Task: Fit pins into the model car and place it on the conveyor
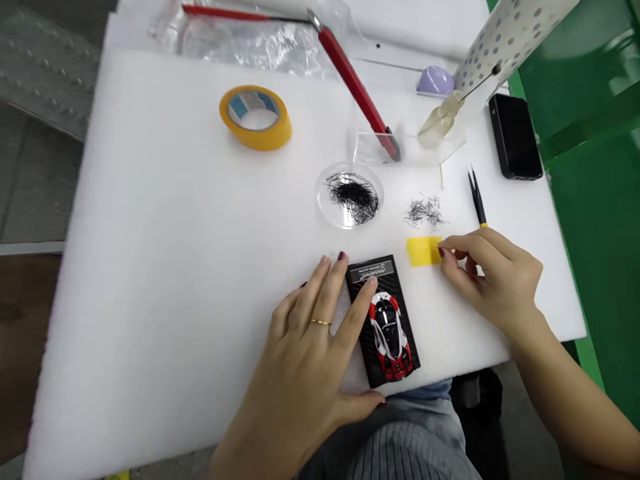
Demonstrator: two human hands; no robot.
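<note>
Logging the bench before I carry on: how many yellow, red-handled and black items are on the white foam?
Yellow: 2, tape roll, tape piece
Red-handled: 1, long tool
Black: 3, phone, tweezers, car base
Total: 6

A roll of yellow tape (pixel 255 117) is laid flat on the white foam sheet (pixel 150 267) covering the bench, toward the far left. Crumpled clear plastic (pixel 250 40) is seen at the far edge, with a red-handled tool (pixel 357 90) running from it toward a clear stand (pixel 400 143). A round clear dish (pixel 349 195) filled with short black wires is placed near the middle, and a loose heap of the same wires (pixel 425 212) is scattered just to its right. Black tweezers (pixel 477 197) are laid to the right of the heap. A black phone (pixel 515 135) is found at the far right, with a purple egg-shaped thing (pixel 435 80) beyond it to the left.
</note>
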